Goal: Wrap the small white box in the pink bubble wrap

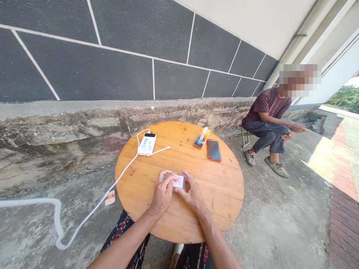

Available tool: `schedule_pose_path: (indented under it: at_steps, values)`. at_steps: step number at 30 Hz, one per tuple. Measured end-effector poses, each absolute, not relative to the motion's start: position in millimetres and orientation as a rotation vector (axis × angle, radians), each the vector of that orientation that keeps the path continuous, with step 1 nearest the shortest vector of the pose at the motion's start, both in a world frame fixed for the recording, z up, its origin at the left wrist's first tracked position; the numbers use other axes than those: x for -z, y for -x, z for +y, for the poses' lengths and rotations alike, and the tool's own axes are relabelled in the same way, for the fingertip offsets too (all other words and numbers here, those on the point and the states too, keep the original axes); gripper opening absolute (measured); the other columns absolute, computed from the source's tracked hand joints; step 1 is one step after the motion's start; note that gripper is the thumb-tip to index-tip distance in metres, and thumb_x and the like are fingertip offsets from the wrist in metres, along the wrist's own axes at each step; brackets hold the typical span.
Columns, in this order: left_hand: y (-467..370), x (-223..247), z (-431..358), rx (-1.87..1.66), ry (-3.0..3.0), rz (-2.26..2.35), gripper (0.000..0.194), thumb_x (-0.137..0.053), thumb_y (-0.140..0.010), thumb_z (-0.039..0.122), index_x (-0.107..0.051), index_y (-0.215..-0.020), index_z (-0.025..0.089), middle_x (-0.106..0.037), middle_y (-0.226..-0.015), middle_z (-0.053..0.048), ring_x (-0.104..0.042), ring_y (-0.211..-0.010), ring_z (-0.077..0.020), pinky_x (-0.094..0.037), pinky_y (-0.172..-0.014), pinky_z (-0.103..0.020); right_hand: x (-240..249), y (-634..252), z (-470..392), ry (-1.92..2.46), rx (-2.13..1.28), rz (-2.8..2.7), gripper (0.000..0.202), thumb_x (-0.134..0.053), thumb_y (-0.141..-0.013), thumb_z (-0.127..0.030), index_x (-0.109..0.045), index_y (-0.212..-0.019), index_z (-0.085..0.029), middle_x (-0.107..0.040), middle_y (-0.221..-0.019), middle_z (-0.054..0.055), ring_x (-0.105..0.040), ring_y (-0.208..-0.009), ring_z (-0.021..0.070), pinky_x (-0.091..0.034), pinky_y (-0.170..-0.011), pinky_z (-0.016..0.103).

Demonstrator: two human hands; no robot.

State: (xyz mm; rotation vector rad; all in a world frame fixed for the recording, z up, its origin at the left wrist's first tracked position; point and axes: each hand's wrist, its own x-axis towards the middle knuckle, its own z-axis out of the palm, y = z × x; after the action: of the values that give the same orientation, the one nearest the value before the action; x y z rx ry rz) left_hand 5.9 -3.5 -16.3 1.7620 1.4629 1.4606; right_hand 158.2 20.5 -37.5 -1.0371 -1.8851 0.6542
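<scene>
Near the middle of the counter (pixel 213 203), the left hand (pixel 163 190) and right hand (pixel 193 191) grasp a small white packet (pixel 178 182), perhaps a card box, its edges partly hidden. Uneven pressure from either side could make it slip.

Over the table (pixel 179 151), a small pack (pixel 180 182) was at the clock's centre, between the left hand (pixel 162 191) and the right hand (pixel 193 192). On the tabletop, a power bank (pixel 147 145) lay towards eleven, its cable (pixel 125 169) crossing the edge near nine. A carton (pixel 202 138) lay at one, a phone (pixel 214 150) just beside it. Beyond, a wall (pixel 117 78) spanned twelve; a person (pixel 270 108) sat at two. A packet (pixel 110 198) lay on the ground towards eight.
</scene>
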Motion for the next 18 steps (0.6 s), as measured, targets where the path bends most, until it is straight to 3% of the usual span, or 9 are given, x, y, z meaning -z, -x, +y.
schedule_pose_path:
  at_steps: [5,11,18]
  values:
    - [-5.8,18.2,-2.5,-1.476,-1.737,1.446,0.027,-0.035,-0.088,0.017,-0.062,-0.086,0.020,-0.051,-0.108,-0.007,-0.053,-0.104,-0.0190,-0.046,-0.091,-0.032,37.5,-158.2,19.0,1.045,-0.636,-1.883,0.069,-0.068,-0.077,-0.035,-0.037,-0.137,-0.023,-0.059,-0.124,0.011,-0.057,-0.112,0.0250,-0.046,-0.096,0.043]
    - [-3.9,21.8,-3.0,-1.512,-1.519,1.434,0.032,-0.040,-0.089,0.024,-0.051,-0.119,0.021,-0.055,-0.116,-0.008,-0.054,-0.101,-0.0190,-0.046,-0.088,-0.033,37.7,-160.1,18.6,1.058,-0.643,-1.878,0.064,-0.064,-0.080,-0.033,-0.037,-0.137,-0.021,-0.057,-0.127,0.012,-0.055,-0.115,0.0255,-0.045,-0.097,0.045]
    - [0.6,13.5,-2.9,-1.525,-1.346,1.455,0.027,-0.043,-0.087,0.027,-0.057,-0.108,0.019,-0.060,-0.109,-0.008,-0.056,-0.099,-0.0211,-0.045,-0.086,-0.034,32.7,-160.5,21.2,1.111,-0.613,-1.873,0.059,-0.064,-0.080,-0.034,-0.043,-0.134,-0.020,-0.059,-0.125,0.014,-0.058,-0.112,0.0279,-0.048,-0.094,0.047]
